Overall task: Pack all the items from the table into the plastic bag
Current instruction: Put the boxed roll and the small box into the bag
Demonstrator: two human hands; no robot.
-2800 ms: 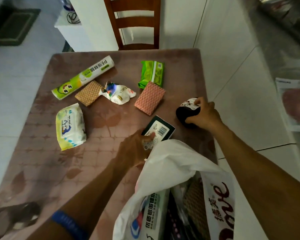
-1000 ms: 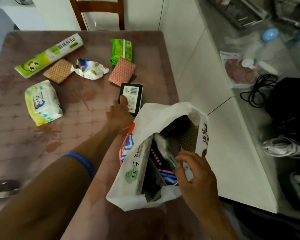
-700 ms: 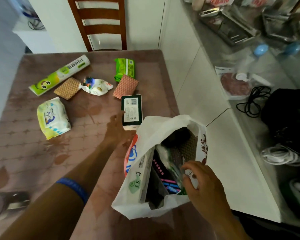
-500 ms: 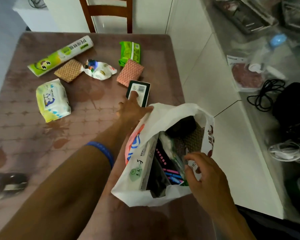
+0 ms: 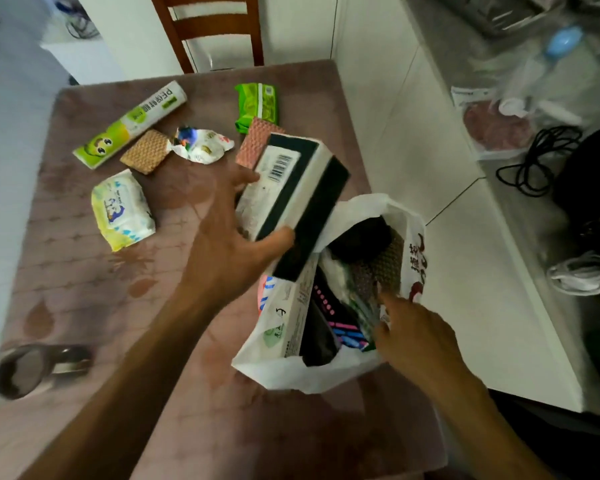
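Observation:
My left hand [image 5: 229, 244] grips a black and white box [image 5: 293, 194] with a barcode, lifted off the table and tilted over the mouth of the white plastic bag [image 5: 291, 372]. My right hand [image 5: 413, 337] holds the bag's near right edge open. Inside the bag are a white carton, a dark item and woven pads. On the table [image 5: 84, 289] lie a green and white roll [image 5: 132, 124], a tan pad [image 5: 146, 155], a crumpled wrapper [image 5: 201, 145], a green packet [image 5: 257, 103], a pink pad [image 5: 253, 143] and a wipes pack [image 5: 122, 209].
A wooden chair [image 5: 212, 29] stands behind the table's far edge. A metal object [image 5: 39, 367] lies near the table's left edge. To the right, a white counter carries a black cable [image 5: 534, 157], a meat tray [image 5: 492, 126] and a dark bag.
My left hand has picked the black and white box up off the table and brought it over the bag's mouth. My right hand still holds the bag's edge.

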